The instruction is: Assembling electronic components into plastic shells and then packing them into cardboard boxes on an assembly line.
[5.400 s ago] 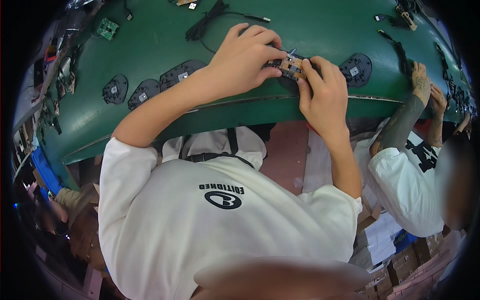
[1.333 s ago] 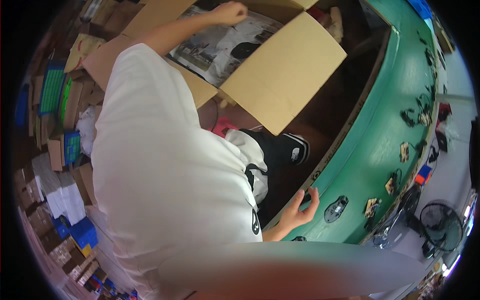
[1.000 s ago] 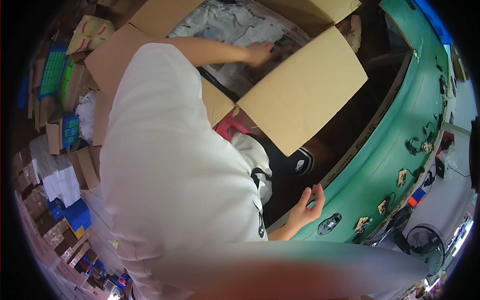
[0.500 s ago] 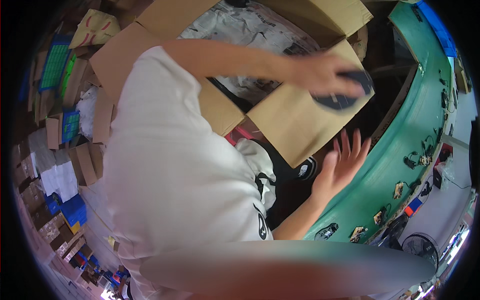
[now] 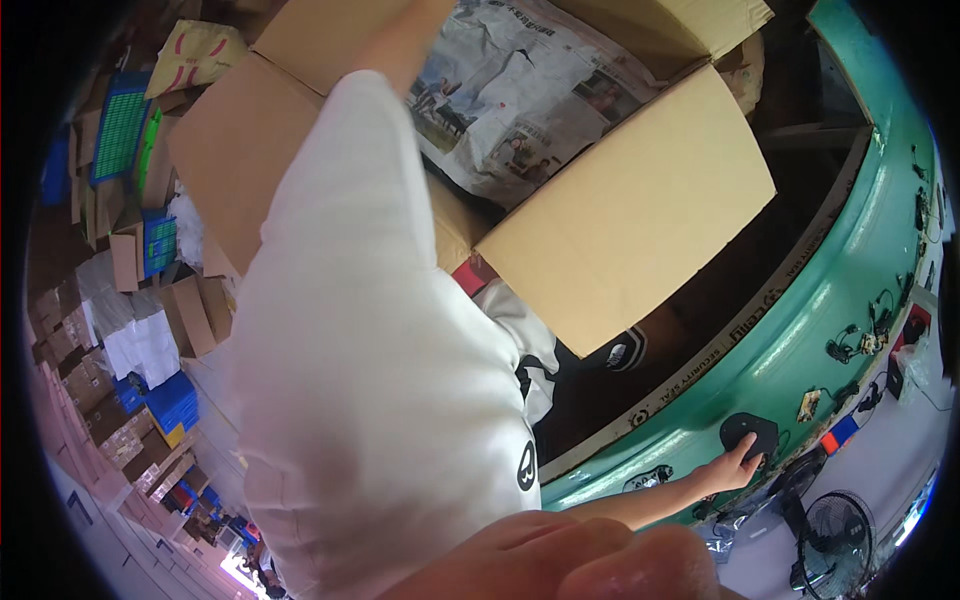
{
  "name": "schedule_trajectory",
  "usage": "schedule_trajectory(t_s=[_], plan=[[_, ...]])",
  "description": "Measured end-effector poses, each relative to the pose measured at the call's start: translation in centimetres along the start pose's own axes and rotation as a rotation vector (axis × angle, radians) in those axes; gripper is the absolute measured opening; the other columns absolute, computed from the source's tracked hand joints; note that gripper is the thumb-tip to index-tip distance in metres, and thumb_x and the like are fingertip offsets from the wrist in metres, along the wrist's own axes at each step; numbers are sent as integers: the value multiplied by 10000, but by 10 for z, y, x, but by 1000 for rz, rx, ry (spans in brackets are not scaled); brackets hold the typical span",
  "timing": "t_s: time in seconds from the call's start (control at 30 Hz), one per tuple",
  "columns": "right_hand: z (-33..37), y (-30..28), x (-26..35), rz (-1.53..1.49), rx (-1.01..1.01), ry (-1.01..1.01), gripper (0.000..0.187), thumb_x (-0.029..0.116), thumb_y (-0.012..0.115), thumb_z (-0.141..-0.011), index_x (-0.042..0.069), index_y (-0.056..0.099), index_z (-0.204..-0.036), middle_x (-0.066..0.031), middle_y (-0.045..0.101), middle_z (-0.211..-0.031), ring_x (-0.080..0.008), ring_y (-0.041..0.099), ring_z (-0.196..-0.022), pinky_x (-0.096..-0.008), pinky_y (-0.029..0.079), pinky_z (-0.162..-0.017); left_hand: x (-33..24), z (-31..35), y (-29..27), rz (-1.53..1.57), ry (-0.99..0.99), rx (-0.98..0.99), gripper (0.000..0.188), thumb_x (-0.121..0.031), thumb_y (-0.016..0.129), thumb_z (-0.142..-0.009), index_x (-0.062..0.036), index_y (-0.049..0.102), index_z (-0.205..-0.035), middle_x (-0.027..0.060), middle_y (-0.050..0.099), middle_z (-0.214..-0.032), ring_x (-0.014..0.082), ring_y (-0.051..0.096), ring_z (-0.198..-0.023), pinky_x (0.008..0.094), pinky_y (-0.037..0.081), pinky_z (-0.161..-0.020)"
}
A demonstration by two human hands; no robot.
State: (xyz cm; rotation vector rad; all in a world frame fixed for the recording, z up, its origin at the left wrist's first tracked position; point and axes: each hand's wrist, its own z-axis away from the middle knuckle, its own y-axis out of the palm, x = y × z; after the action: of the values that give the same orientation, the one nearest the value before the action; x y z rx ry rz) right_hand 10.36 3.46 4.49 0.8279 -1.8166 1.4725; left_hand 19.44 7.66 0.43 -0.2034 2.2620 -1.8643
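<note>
Over the green workbench point(image 5: 800, 290), at the lower right, my right hand point(image 5: 728, 472) pinches the rim of a flat, round black plate point(image 5: 750, 434), its thumb on top. What the plate belongs to cannot be made out. My left forearm point(image 5: 405, 40), blurred, reaches up past the open cardboard box point(image 5: 640, 200); its hand lies beyond the upper edge. Crumpled printed newspaper point(image 5: 530, 90) covers what is inside the box. The box's flaps are folded outward.
Small circuit boards with black leads point(image 5: 865, 345) lie along the bench. A black fan point(image 5: 835, 530) stands at the lower right. Cardboard pieces, a green mesh panel point(image 5: 120, 130) and blue bins point(image 5: 172, 405) are stacked on the left.
The black plate has passed from my left hand to my right hand, which has moved down over the bench. My left arm has swung up and away, its hand leaving view.
</note>
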Motion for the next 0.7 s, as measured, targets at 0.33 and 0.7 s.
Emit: schedule_trajectory(t_s=[0.33,0.7], plan=[[25,-80,-98,609,-31,2,489,345,690,-922,-46,629,-1209,-184,669,-1109,-274,648,-953,-394,531,-783,28,47,-40,-111,426,-57,524,-302,741,-876,29,582,-1250,59,528,-1131,144,561,-1016,258,521,-837],[57,-51,-26,425,-127,-375,477,326,781,-855,2,632,-1171,-164,650,-1027,-271,629,-834,-378,521,-660,92,88,-77,-659,436,-75,326,-219,593,-980,1,575,-1220,83,585,-1222,167,582,-1061,268,530,-830]])
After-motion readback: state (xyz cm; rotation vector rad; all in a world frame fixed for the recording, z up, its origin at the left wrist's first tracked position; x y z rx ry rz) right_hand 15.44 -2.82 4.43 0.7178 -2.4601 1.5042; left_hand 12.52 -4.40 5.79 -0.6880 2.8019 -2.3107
